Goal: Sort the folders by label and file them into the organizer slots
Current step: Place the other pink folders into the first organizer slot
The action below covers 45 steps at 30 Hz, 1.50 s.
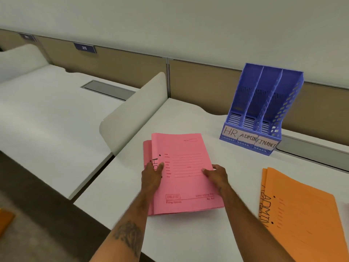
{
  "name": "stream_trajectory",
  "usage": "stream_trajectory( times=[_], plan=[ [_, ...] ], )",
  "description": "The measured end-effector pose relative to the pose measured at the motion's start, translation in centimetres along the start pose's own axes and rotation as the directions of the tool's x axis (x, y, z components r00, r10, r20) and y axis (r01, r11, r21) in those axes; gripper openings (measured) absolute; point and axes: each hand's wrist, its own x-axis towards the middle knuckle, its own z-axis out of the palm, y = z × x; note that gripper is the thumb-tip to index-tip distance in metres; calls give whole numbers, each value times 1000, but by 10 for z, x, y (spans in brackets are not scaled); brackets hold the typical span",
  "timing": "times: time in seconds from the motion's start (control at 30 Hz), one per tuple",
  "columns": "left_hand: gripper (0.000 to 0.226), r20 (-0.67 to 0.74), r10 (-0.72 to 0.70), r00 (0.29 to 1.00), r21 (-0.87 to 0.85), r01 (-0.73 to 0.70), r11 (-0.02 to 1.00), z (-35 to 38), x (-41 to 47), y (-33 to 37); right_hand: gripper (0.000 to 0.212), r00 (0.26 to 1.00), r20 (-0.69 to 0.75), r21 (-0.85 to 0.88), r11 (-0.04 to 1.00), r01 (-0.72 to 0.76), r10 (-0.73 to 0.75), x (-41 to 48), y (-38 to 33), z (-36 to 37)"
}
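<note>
A small stack of pink folders (186, 178) lies on the white desk (188, 239), the top one marked HR along its left edge. My left hand (152, 176) grips the stack's left edge, thumb on top. My right hand (217, 176) holds its right edge. At the right lies a stack of orange folders (300, 216) marked ADMIN. A blue three-slot organizer (264, 108) stands at the back right, its front labelled HR, ADMIN and FINANCE. All three slots look empty.
A curved white divider panel (132, 112) rises left of the pink folders, with another desk (47, 118) beyond it. A tan partition wall (198, 82) runs behind the organizer. An orange object (5, 218) shows at the far left edge.
</note>
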Motion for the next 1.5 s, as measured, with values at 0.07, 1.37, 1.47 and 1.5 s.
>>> stream_trajectory(
  times=[0.07,1.37,1.47,1.5],
  plan=[
    [33,-4,-59,998,30,59,998,-10,4,-12,47,1000,10,-48,999,16,-16,1,-3,15],
    [38,520,82,851,122,-168,978,69,21,15,46,855,-459,93,970,-226,243,-55,74,-23],
    [39,518,39,855,226,-181,957,87,15,12,54,836,-497,29,967,-253,234,-60,86,-32],
    [41,508,13,861,263,-170,950,91,14,11,57,834,-501,4,964,-265,231,-61,88,-34]
  ],
)
